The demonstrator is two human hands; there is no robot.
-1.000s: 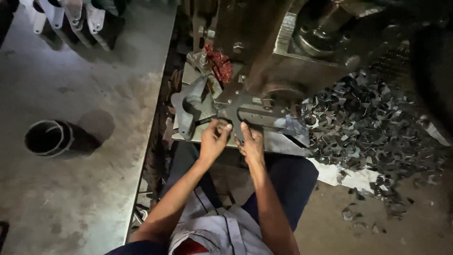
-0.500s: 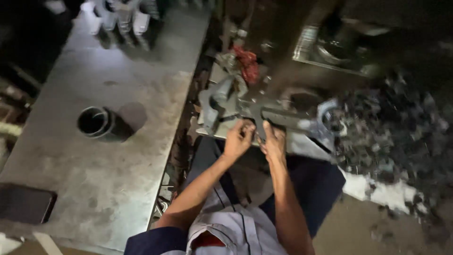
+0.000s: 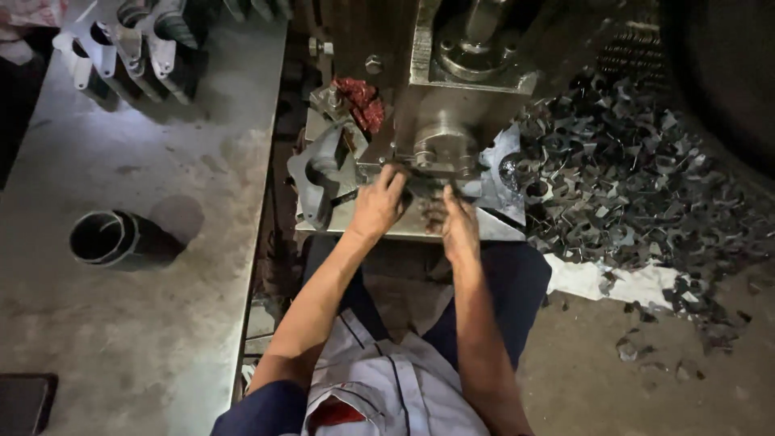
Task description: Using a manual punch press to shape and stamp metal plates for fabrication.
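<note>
Overhead, the grey steel worktop (image 3: 121, 266) fills the left half of the view, and a heavy press machine (image 3: 452, 73) rises at the top centre, its round ram (image 3: 442, 149) coming down over a flat bed plate (image 3: 484, 230). Right of the machine, a broad heap of dark metal offcuts (image 3: 638, 186) spreads over the floor, with a crumpled white sheet (image 3: 613, 282) at its near edge. At the worktop's far end stands a row of pale stamped brackets (image 3: 121, 40), and nearer lies a short black pipe section (image 3: 113, 238) on its side, open end showing. A dark flat object (image 3: 24, 400) sits at the bottom left corner. On the bed plate, left of the ram, rests a grey shaped metal fixture (image 3: 323, 169), with a red rag (image 3: 362, 101) just behind it. The person sits close against the machine, both forearms reaching forward. The left hand (image 3: 378, 206) and the right hand (image 3: 458, 226) lie side by side on a dark metal workpiece (image 3: 420, 187) that sits on the bed plate directly beneath the ram. The left hand's fingers (image 3: 395, 179) curl over the piece's near edge, gripping it; the right hand's fingers press down on it, though whether they close around it cannot be told in the dim light.
</note>
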